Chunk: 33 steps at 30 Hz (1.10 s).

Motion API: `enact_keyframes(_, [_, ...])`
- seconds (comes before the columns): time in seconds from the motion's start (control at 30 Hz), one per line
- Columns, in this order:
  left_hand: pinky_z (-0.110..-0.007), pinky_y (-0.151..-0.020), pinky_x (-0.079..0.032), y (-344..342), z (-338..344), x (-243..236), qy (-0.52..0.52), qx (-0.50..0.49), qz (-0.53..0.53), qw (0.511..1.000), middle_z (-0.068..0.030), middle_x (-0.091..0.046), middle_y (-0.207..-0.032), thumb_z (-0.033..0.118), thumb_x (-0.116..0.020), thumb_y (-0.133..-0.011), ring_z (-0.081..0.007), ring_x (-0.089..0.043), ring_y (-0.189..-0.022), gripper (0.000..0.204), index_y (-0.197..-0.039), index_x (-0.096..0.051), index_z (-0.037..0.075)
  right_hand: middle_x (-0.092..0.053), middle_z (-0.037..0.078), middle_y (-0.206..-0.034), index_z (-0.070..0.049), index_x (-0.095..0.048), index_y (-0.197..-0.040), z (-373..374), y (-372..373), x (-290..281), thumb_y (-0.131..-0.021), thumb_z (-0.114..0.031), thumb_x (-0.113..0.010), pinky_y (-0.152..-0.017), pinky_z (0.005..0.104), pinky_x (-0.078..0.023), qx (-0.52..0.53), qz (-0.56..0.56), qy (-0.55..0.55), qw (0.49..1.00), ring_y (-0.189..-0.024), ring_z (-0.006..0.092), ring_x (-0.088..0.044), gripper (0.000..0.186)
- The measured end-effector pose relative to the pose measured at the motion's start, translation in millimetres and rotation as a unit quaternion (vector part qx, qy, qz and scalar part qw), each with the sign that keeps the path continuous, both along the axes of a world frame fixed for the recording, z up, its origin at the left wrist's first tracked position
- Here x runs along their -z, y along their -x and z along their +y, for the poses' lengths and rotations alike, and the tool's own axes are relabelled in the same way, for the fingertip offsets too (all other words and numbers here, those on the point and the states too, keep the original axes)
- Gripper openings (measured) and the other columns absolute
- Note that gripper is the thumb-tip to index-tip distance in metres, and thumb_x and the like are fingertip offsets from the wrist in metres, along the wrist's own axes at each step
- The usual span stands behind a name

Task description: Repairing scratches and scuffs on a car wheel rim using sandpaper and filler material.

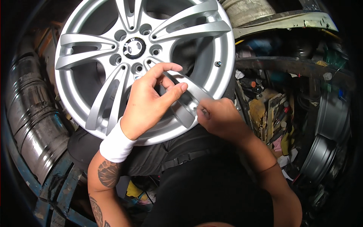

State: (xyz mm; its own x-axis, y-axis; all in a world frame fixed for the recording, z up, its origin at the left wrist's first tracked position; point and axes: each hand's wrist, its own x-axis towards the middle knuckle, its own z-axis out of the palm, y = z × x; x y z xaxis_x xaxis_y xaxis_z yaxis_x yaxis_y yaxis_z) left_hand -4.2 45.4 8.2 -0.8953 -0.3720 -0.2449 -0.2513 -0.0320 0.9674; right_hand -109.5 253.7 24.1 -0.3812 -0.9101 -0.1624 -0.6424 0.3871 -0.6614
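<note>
A silver alloy wheel rim (pixel 223 49) with paired spokes lies across my lap, its face up. A round black-and-white centre cap (pixel 134 48) sits in its hub, ringed by bolt holes. My left hand (pixel 151 98), with a white wristband (pixel 116 143) below it, is over the lower spokes; its thumb and index finger are apart and nothing shows between them. The other fingers are partly hidden behind. At the outer end of the lower-right spoke, my right hand (pixel 223 117) is closed and slightly blurred. Something small and dark shows in its curl, too unclear to name.
A valve stem (pixel 217 64) stands on the rim's right side. Several bare metal rims (pixel 38 128) are stacked at the left beside a blue metal frame (pixel 60 181). More rims (pixel 319 157) stand at the right, near cluttered shelves with tools and scraps (pixel 274 117).
</note>
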Motion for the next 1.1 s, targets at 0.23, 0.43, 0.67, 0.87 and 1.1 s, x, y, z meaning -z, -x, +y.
enact_keyframes(0.23, [-0.026,-0.064,-0.045,-1,-5,-6,0.042,0.0,0.005,0.999,0.0011,-0.061,-0.072,0.014,-0.081,-0.091,-0.0065,-0.053,-0.066,0.038,-0.127,-0.07,0.007,-0.062,0.015,-0.066,-0.005,-0.062,-0.081,0,4,2,-0.085,-0.008,-0.076,-0.057,0.0462,-0.052,-0.003,-0.011,-0.052,0.999,-0.063,0.037,-0.068,0.014])
enact_keyframes(0.43, [-0.026,-0.061,-0.046,0,-6,-8,0.066,0.008,-0.002,0.998,-0.0005,-0.062,-0.071,0.013,-0.079,-0.092,-0.0076,-0.053,-0.062,0.036,-0.127,-0.07,0.006,-0.061,0.016,-0.065,-0.005,-0.06,-0.079,1,5,1,-0.087,-0.009,-0.075,-0.059,0.0485,-0.052,-0.037,0.021,-0.009,0.999,-0.064,0.0393,-0.067,0.017])
enact_keyframes(0.67, [-0.026,-0.06,-0.047,0,-4,-8,0.09,0.023,0.001,0.996,-0.0033,-0.063,-0.07,0.011,-0.077,-0.092,-0.0092,-0.056,-0.059,0.035,-0.127,-0.069,0.006,-0.062,0.016,-0.066,-0.006,-0.061,-0.081,-4,9,0,-0.088,-0.011,-0.074,-0.06,0.0494,-0.052,-0.055,0.01,-0.055,0.997,-0.065,0.0399,-0.067,0.015])
enact_keyframes(0.87, [-0.027,-0.058,-0.046,-2,-4,-7,0.101,0.025,0.0,0.995,-0.0044,-0.064,-0.069,0.01,-0.076,-0.092,-0.0106,-0.056,-0.055,0.036,-0.127,-0.068,0.006,-0.063,0.017,-0.065,-0.006,-0.063,-0.084,-1,10,-1,-0.087,-0.011,-0.075,-0.06,0.0477,-0.053,-0.043,-0.005,-0.055,0.998,-0.067,0.0396,-0.069,0.013])
enact_keyframes(1.1, [-0.028,-0.057,-0.045,-2,-4,-8,0.109,0.036,-0.011,0.993,-0.0059,-0.064,-0.069,0.01,-0.076,-0.091,-0.0133,-0.055,-0.053,0.037,-0.127,-0.068,0.006,-0.062,0.016,-0.064,-0.006,-0.062,-0.084,-3,13,-3,-0.086,-0.01,-0.074,-0.06,0.0474,-0.053,-0.021,-0.002,-0.051,0.998,-0.066,0.0396,-0.068,0.014])
